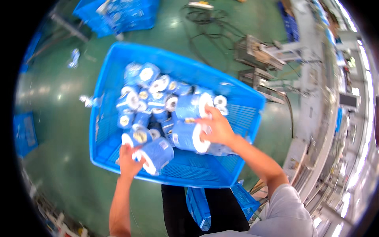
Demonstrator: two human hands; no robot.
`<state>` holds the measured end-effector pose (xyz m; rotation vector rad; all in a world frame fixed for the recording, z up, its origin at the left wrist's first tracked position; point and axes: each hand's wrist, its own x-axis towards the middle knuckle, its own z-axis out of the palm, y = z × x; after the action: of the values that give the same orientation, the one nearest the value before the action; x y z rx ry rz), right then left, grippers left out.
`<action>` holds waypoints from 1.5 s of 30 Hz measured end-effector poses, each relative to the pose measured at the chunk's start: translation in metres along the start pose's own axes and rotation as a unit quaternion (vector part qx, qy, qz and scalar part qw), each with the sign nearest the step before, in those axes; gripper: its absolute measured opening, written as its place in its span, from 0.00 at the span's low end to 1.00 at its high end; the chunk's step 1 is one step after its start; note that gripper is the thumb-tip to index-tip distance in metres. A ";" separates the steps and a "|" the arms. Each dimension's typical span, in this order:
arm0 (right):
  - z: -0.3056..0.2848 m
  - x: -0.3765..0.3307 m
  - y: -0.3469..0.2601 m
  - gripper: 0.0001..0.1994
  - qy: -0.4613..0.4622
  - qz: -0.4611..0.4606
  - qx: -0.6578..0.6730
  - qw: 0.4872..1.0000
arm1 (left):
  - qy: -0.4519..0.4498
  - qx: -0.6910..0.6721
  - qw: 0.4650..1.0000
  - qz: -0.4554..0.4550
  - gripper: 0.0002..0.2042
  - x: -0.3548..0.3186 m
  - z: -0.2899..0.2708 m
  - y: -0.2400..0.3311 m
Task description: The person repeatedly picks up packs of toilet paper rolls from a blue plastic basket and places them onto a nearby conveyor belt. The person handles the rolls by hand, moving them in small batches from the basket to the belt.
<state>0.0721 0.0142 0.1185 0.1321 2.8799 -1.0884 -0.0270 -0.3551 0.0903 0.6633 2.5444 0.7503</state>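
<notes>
By the left hand, a blue-wound spool is held at its white core end, the fingers being curled in; whether the adjoining spool is also gripped cannot be told. By the right hand, with thumb and fingers parted, a farther spool and a nearer spool are held together at their white ends. All four are located within the large blue basket, toward its near left corner and around its centre. More spools are heaped in its left and far portions. Beyond the basket's far edge, black cables are strewn across the green floor.
</notes>
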 end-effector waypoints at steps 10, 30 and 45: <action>-0.340 -0.341 -0.045 0.24 0.326 0.201 -0.392 0.836 | 0.011 -0.187 0.961 0.201 0.23 0.019 0.041 0.403; -0.366 -0.675 -0.051 0.10 0.042 0.397 -0.219 0.890 | -0.111 0.011 0.761 0.639 0.11 -0.145 0.246 0.891; -0.410 -0.572 0.035 0.14 0.123 0.279 -0.264 0.915 | 0.146 -0.108 0.769 0.613 0.09 0.023 0.296 0.882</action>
<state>0.6343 0.2783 0.4524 1.0377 2.9104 -0.1934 0.3873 0.4294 0.3727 2.3122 1.8888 1.5758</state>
